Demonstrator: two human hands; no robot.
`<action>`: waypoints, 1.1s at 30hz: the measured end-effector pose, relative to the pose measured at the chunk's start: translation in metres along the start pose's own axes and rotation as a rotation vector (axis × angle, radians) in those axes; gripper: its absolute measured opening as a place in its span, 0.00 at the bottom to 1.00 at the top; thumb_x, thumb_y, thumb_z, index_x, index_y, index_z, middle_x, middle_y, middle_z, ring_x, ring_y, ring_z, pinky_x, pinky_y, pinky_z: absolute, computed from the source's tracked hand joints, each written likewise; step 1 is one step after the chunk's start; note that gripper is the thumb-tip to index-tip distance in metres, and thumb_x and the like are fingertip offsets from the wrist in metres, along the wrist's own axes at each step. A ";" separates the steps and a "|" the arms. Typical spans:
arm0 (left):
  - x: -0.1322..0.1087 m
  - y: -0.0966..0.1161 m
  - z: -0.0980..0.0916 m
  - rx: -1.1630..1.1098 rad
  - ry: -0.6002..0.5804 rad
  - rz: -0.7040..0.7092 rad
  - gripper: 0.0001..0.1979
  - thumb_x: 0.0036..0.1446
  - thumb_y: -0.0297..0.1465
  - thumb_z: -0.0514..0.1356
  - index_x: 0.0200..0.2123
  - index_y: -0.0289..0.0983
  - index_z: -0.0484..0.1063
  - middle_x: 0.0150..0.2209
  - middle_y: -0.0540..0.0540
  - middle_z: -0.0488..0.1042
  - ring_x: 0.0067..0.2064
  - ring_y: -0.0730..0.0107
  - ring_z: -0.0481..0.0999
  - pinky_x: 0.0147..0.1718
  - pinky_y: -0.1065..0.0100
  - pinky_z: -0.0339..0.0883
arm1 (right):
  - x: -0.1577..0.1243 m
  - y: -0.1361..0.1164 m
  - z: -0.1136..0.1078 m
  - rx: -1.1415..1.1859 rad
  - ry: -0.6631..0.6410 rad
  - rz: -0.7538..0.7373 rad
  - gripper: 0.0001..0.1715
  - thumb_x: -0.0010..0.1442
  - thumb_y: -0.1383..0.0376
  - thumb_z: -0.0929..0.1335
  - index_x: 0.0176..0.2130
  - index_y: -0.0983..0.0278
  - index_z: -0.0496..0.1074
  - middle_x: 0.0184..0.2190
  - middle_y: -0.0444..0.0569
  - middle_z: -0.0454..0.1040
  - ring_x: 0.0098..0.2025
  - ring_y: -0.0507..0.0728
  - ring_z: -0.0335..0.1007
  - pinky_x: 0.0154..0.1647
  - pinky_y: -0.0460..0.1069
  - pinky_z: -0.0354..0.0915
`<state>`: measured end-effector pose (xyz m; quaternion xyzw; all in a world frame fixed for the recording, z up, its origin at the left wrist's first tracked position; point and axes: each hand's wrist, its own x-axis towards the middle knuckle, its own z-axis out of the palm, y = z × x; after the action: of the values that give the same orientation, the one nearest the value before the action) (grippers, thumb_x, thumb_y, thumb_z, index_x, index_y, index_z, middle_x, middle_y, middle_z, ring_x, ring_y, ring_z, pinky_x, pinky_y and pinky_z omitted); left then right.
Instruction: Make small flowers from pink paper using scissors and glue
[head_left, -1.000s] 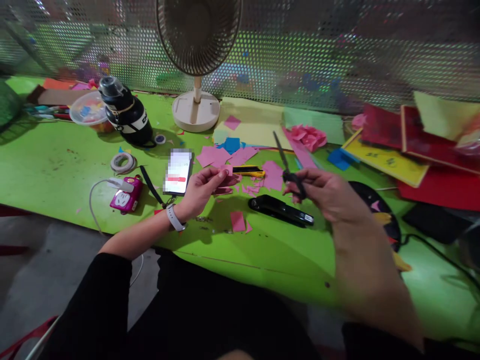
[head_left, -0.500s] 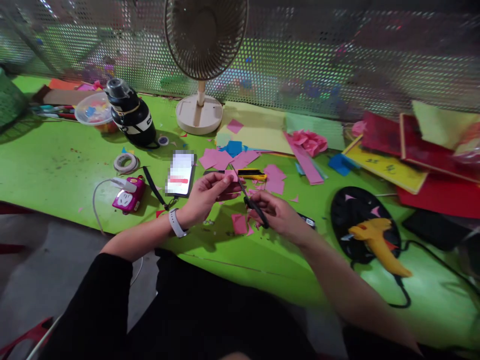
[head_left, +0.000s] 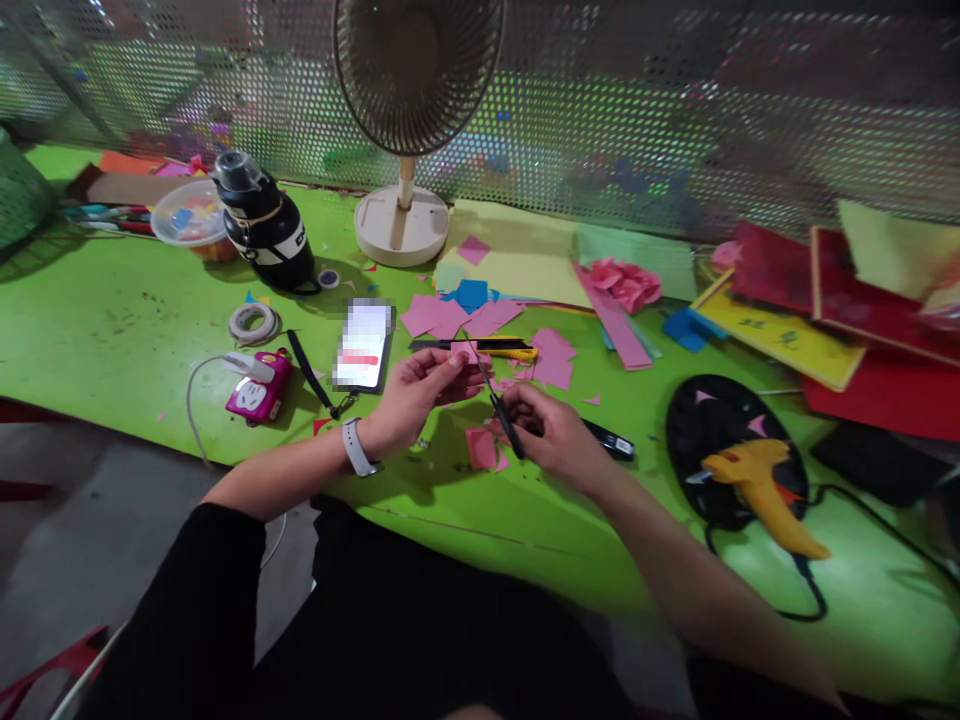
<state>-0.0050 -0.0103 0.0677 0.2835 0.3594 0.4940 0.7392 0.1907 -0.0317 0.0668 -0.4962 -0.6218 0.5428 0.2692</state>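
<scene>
Between the thumb and fingers of my left hand is a small piece of pink paper. My right hand grips black-handled scissors, whose blades point up and to the left beside the paper. Whether the blades touch the paper I cannot tell. Just beyond my fingers lies a yellow utility knife on the green table. Cut pink paper pieces are scattered around it, and more pink paper lies below my hands.
A phone, a pink power adapter and a tape roll lie to the left. Behind them stand a black bottle and a fan. At right, a yellow glue gun rests on a black round mat.
My right hand and the scissors have shifted slightly, the handles now turned a little more upright. My left hand still holds the pink paper. The whole view has shifted a little.
</scene>
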 end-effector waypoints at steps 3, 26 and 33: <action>-0.001 0.001 0.001 -0.005 0.001 -0.003 0.15 0.50 0.38 0.71 0.34 0.34 0.72 0.34 0.44 0.82 0.36 0.67 0.83 0.46 0.61 0.76 | 0.000 0.001 0.001 -0.044 0.018 -0.014 0.21 0.53 0.52 0.75 0.33 0.61 0.65 0.26 0.41 0.66 0.26 0.51 0.60 0.26 0.47 0.58; 0.004 0.002 -0.009 0.157 -0.111 0.011 0.16 0.54 0.40 0.69 0.36 0.34 0.72 0.37 0.43 0.82 0.40 0.66 0.83 0.42 0.65 0.76 | -0.004 -0.009 -0.010 0.015 -0.036 0.041 0.23 0.51 0.48 0.75 0.32 0.61 0.67 0.25 0.42 0.67 0.25 0.51 0.61 0.25 0.47 0.59; 0.004 0.002 -0.009 0.147 -0.115 0.008 0.17 0.54 0.41 0.69 0.37 0.34 0.72 0.37 0.42 0.82 0.40 0.65 0.83 0.43 0.63 0.76 | -0.004 -0.008 -0.009 0.021 -0.030 0.034 0.25 0.52 0.45 0.74 0.32 0.61 0.67 0.27 0.44 0.69 0.27 0.52 0.64 0.27 0.47 0.62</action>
<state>-0.0124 -0.0052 0.0631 0.3664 0.3505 0.4519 0.7340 0.1975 -0.0308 0.0779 -0.4957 -0.6116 0.5610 0.2559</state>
